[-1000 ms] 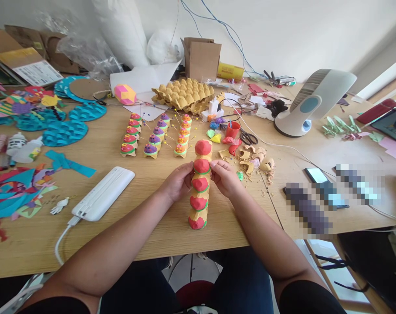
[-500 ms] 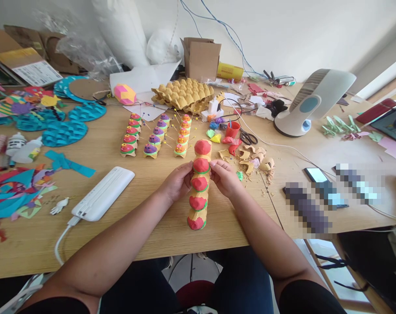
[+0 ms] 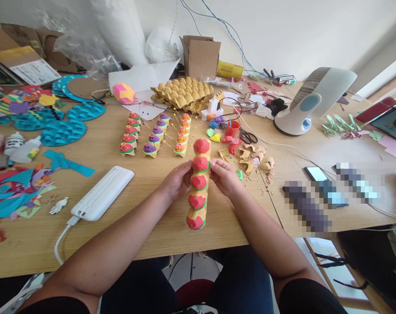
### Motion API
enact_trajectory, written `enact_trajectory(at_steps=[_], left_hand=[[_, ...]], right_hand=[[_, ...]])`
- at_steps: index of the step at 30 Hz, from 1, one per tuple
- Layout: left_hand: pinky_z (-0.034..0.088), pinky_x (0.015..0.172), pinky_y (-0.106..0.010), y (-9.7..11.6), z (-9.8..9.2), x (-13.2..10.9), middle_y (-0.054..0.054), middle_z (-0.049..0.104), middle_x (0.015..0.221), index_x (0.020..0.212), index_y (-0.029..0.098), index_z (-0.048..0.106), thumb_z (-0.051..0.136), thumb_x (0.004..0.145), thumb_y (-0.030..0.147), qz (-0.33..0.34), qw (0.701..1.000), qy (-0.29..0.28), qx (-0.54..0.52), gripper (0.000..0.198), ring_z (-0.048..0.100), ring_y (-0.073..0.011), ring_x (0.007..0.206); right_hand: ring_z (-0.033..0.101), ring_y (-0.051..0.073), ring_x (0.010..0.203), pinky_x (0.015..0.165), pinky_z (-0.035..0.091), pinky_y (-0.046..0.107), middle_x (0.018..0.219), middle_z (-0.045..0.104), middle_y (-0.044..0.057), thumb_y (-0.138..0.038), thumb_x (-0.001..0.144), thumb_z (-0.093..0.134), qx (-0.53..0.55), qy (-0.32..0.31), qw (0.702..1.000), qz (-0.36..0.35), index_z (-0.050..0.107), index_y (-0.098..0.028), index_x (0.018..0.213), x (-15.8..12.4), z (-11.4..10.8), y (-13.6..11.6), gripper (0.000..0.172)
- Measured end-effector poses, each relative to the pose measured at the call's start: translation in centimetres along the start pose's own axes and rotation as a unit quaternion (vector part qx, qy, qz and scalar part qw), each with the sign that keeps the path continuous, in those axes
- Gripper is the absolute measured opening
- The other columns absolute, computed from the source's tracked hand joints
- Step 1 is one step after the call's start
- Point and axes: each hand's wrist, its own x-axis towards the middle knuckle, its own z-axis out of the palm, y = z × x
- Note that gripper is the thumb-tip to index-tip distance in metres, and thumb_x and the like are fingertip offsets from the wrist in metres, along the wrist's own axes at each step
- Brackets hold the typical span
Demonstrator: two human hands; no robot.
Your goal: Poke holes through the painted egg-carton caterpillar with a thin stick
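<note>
A strip of egg-carton cups (image 3: 198, 185) topped with red clay domes and green rings lies lengthwise on the wooden table (image 3: 171, 231), in front of me. My left hand (image 3: 177, 182) grips its left side near the second and third domes. My right hand (image 3: 224, 176) pinches its right side at the same height, fingers closed on the strip. Behind it stand three shorter rows of decorated cups (image 3: 155, 135) with pins stuck in them.
A white power bank (image 3: 103, 192) with its cable lies to the left. Yellow egg trays (image 3: 184, 93), scissors (image 3: 248, 138), a red cup (image 3: 232, 129) and carton scraps (image 3: 255, 159) sit behind. A white fan (image 3: 310, 102), a phone (image 3: 316, 175) and paper cutouts (image 3: 18, 192) surround.
Nothing has visibly moved; both hands stay on the strip and only the camera view has shifted very slightly.
</note>
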Motion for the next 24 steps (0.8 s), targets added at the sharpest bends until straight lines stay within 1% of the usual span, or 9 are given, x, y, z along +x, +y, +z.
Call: enact_trajectory(at_steps=[5,8,12,18,22,24], left_hand=[[0.059,0.074,-0.031,-0.05,-0.14,0.03,-0.006,0.081,0.099,0.103,0.021,0.078,0.064,0.097,0.033,-0.001,1.000,-0.013,-0.005,0.019,0.077,-0.0231,0.087],[0.060,0.075,-0.032,-0.09,-0.17,0.01,-0.006,0.081,0.098,0.103,0.021,0.078,0.066,0.095,0.037,0.008,1.000,-0.024,0.015,0.021,0.077,-0.0245,0.089],[0.060,0.077,-0.032,-0.17,-0.23,0.06,-0.006,0.081,0.099,0.104,0.022,0.078,0.072,0.091,0.043,0.019,0.999,-0.016,0.041,0.026,0.076,-0.0248,0.090],[0.059,0.079,-0.035,-0.25,-0.37,0.12,-0.006,0.081,0.099,0.104,0.023,0.079,0.075,0.086,0.050,0.023,0.998,-0.023,0.061,0.032,0.076,-0.0261,0.093],[0.057,0.077,-0.034,-0.29,-0.44,0.13,-0.006,0.080,0.097,0.101,0.023,0.079,0.077,0.084,0.052,0.019,0.997,-0.019,0.071,0.034,0.074,-0.0236,0.086],[0.057,0.078,-0.033,-0.32,-0.50,0.19,-0.005,0.080,0.098,0.100,0.023,0.080,0.078,0.083,0.052,0.025,0.997,-0.020,0.072,0.033,0.073,-0.0224,0.085]], right_hand=[[0.048,0.009,0.062,0.062,0.042,0.024,0.065,0.057,-0.004,-0.050,0.066,0.091,0.000,-0.005,1.000,-0.001,0.068,-0.020,0.074,-0.04,0.05,-0.07,0.038],[0.048,0.009,0.061,0.061,0.042,0.023,0.064,0.057,-0.005,-0.050,0.064,0.092,0.000,-0.005,1.000,0.001,0.068,-0.020,0.073,-0.05,0.09,-0.07,0.039],[0.049,0.009,0.062,0.063,0.044,0.023,0.066,0.059,-0.005,-0.049,0.064,0.092,0.013,-0.002,1.000,0.004,0.069,-0.020,0.075,0.00,0.03,0.01,0.039],[0.050,0.008,0.063,0.062,0.044,0.022,0.068,0.059,-0.005,-0.047,0.068,0.091,0.028,-0.002,0.999,0.015,0.067,-0.020,0.076,0.03,-0.18,0.27,0.037],[0.050,0.008,0.063,0.062,0.045,0.020,0.067,0.058,-0.006,-0.044,0.066,0.093,0.044,-0.011,0.999,0.020,0.067,-0.020,0.076,-0.03,-0.22,0.42,0.036],[0.052,0.008,0.064,0.063,0.046,0.021,0.069,0.059,-0.005,-0.043,0.067,0.092,0.056,-0.016,0.998,0.027,0.067,-0.021,0.077,-0.03,-0.24,0.46,0.036]])
